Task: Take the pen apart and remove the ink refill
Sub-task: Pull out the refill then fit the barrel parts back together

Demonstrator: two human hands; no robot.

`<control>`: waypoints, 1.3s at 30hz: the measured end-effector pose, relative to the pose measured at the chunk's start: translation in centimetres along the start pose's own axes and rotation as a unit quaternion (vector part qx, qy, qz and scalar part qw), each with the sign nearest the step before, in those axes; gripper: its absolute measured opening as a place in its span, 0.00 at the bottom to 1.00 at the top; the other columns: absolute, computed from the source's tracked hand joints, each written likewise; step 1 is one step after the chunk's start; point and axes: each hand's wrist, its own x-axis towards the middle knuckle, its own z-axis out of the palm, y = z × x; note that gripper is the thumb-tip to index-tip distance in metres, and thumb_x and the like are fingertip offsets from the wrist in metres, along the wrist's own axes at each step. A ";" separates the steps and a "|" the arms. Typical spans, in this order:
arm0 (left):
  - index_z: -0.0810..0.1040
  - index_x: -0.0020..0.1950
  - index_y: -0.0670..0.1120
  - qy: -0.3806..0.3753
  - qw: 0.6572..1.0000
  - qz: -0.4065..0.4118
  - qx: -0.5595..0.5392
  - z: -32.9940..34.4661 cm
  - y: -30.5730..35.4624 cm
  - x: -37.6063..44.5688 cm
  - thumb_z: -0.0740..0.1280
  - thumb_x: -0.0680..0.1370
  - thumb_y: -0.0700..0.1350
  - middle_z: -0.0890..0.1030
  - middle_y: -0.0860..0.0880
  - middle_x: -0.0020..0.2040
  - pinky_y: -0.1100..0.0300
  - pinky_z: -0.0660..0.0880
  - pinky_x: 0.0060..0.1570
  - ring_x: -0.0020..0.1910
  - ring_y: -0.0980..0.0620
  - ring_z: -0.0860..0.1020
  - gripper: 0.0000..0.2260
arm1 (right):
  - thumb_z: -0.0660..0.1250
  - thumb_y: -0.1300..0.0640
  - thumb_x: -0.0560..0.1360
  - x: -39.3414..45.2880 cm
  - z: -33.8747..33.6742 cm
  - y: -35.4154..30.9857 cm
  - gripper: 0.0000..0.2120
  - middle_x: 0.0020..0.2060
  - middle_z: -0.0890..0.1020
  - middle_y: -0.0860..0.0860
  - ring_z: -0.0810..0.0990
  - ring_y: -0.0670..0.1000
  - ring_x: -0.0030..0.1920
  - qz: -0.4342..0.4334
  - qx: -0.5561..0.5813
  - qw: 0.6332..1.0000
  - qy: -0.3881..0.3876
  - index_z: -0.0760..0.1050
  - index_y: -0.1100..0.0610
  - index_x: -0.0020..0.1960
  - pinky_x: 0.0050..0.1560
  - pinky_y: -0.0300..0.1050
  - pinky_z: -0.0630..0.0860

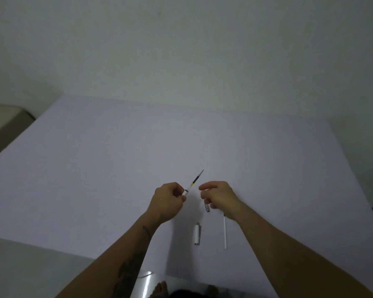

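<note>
The left hand (167, 201) is curled, and its fingers (182, 198) are pressed together around a short white pen piece (185, 192). From this white piece the ink refill (196, 180) comes out and points up and to the right, away from the person. The refill is thin; it is pale near the hand, then has a small yellow band, then a dark part, and it ends in a fine grey tip. It is held in the air above the worktop (95, 168), between the two hands.

The right hand (219, 196) is just beside the refill but does not touch it. Its thumb and first finger are a little apart and loosely bent. The lower fingers are folded around a small grey metal piece (207, 207), which sticks out below the hand; how firmly they hold it, I cannot tell.

Two more parts lie on the pale worktop near the person. A short white cap (197, 233) with a clip lies below the hands. A long thin white tube (225, 232) lies just to the right of it, and its upper end goes under the right wrist. The two parts are apart and almost parallel.
</note>
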 end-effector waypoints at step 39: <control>0.80 0.51 0.48 -0.143 0.989 0.023 0.011 2.9 -1.7 -0.5 0.68 0.74 0.37 0.79 0.51 0.45 0.60 0.75 0.38 0.43 0.51 0.78 0.09 | 0.66 0.54 0.72 -4.0 -1.9 6.7 0.07 0.37 0.76 0.53 0.80 0.57 0.39 0.054 -0.343 0.915 0.207 0.74 0.58 0.41 0.35 0.41 0.68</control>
